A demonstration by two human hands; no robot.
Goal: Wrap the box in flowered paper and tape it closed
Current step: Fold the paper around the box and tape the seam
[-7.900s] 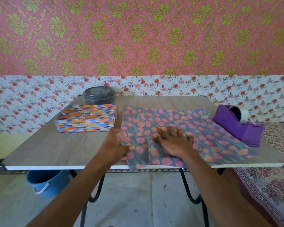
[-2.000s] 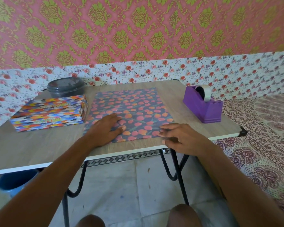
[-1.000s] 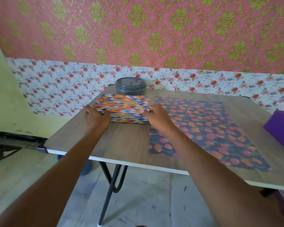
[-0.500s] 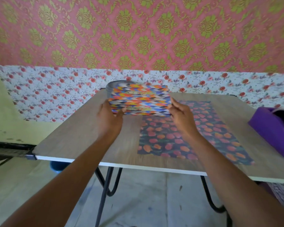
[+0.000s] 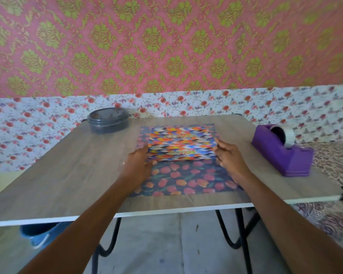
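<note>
A flat box with a bright zigzag pattern lies on the far half of the dark flowered paper, which is spread flat on the wooden table. My left hand holds the box's left end, fingers against the side. At the right end, my right hand grips with the thumb near the top corner and the fingers curled at the side. The near half of the paper lies bare between my wrists.
A purple tape dispenser with a roll of clear tape stands at the table's right. A round grey lidded container sits at the back left. A blue bucket is under the table; patterned cloth lies to the right.
Both hands left the smoothed paper, took the box from the table's left, carried it right and set it down on the paper. They still hold its ends.
</note>
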